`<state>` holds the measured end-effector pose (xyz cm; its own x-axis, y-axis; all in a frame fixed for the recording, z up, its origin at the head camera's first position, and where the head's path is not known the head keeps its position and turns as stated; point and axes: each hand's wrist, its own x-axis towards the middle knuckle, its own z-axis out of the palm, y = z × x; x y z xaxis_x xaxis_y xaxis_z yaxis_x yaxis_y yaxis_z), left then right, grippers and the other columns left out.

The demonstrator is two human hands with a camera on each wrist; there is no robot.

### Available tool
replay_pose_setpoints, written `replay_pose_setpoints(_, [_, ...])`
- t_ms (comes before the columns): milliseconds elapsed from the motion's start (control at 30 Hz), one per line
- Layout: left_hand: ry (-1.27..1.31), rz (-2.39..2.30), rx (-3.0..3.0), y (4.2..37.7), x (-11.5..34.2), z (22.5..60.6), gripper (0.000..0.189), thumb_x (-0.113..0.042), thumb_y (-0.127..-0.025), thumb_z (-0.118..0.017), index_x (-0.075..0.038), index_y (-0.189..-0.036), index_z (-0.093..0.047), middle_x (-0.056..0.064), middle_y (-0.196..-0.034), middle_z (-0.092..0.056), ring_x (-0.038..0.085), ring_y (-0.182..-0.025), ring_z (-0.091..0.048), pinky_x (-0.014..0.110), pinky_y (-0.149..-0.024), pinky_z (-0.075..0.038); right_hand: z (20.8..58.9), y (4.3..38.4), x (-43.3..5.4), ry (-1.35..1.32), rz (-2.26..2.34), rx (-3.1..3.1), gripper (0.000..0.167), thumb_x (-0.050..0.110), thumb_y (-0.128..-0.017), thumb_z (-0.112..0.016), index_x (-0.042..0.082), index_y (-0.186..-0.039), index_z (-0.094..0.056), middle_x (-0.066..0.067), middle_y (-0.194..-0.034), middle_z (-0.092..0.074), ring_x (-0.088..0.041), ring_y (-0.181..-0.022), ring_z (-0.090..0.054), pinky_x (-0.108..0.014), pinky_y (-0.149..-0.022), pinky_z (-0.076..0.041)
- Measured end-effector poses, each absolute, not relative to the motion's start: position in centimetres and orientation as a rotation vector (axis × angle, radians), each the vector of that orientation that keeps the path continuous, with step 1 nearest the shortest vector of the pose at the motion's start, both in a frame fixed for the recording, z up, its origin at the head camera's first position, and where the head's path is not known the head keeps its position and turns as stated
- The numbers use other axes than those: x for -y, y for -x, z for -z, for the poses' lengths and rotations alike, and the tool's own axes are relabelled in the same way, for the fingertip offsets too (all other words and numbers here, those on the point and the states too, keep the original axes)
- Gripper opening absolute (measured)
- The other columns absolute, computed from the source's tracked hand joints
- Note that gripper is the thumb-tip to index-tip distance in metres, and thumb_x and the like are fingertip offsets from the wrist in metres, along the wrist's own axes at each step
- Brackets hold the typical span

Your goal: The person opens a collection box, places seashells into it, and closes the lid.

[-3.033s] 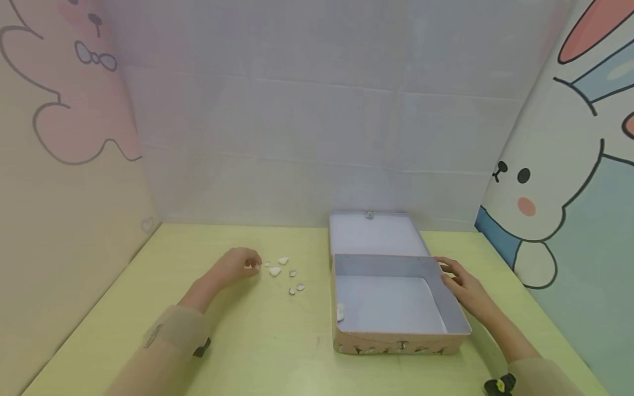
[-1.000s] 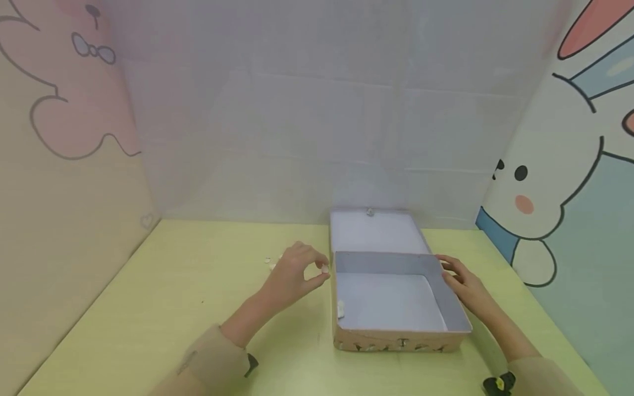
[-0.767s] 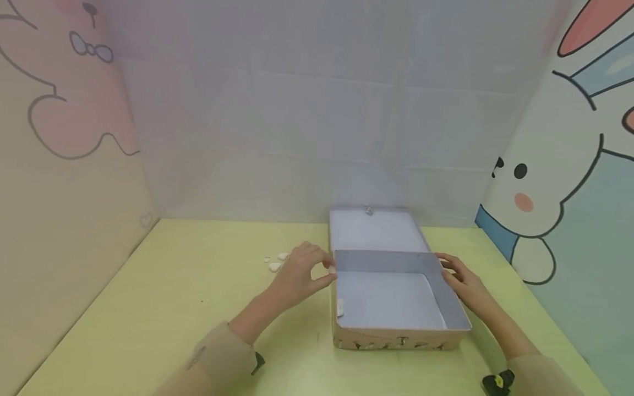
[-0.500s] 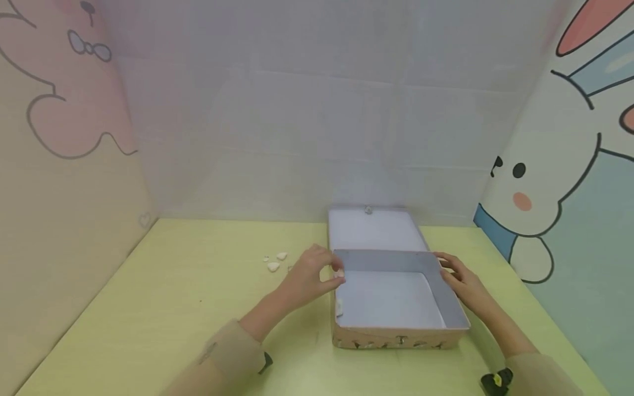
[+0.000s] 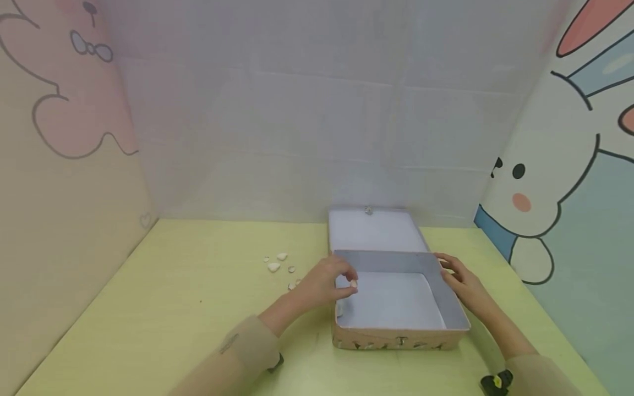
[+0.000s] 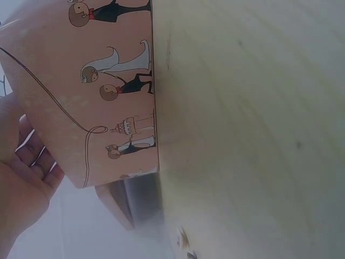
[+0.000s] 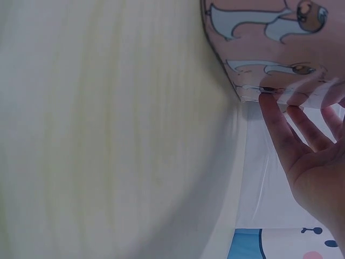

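Note:
In the head view my left hand (image 5: 322, 280) is over the left side of an open pink box (image 5: 396, 300), pinching a small pale shell-like piece (image 5: 354, 284) between thumb and fingers. In the left wrist view the hand (image 6: 24, 178) is partly behind the box's printed outer wall (image 6: 108, 102), which hides the piece. My right hand (image 5: 460, 283) rests on the box's right side near the far corner. Its extended fingers touch the outer wall in the right wrist view. Several small white shell-like pieces (image 5: 274, 267) lie on the table left of the box.
The raised lid (image 5: 376, 231) leans back behind the box. A small white item (image 5: 339, 309) sits against the box's left inner wall. The pale yellow table (image 5: 198, 264) is bounded by a plain back wall and side panels with cartoon animals.
My left hand has carried the pinched piece from the loose pieces on the table rightward, across the box's left rim and over its inside. The right hand has stayed on the box.

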<state>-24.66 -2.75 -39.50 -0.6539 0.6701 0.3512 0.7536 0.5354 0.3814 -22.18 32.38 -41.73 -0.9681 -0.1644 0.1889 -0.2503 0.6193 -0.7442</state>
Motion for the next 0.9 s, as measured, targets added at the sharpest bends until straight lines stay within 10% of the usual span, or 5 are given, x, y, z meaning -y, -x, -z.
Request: replay_pose_setpoints(900, [1.220, 0.910, 2.593, 24.1, 4.5, 38.1, 0.028, -0.026, -0.083, -0.073, -0.012, -0.107, -0.065, -0.003, -0.104, -0.065, 0.013, -0.101, -0.057, 0.026, -0.093, -0.046, 41.7, 22.2, -32.2, -0.352, -1.264, 2.725, 0.043, 0.019, -0.101, -0.042, 0.003, -0.140, -0.035, -0.032, -0.131, -0.047, -0.047, -0.109, -0.055, -0.018, -0.075, -0.048])
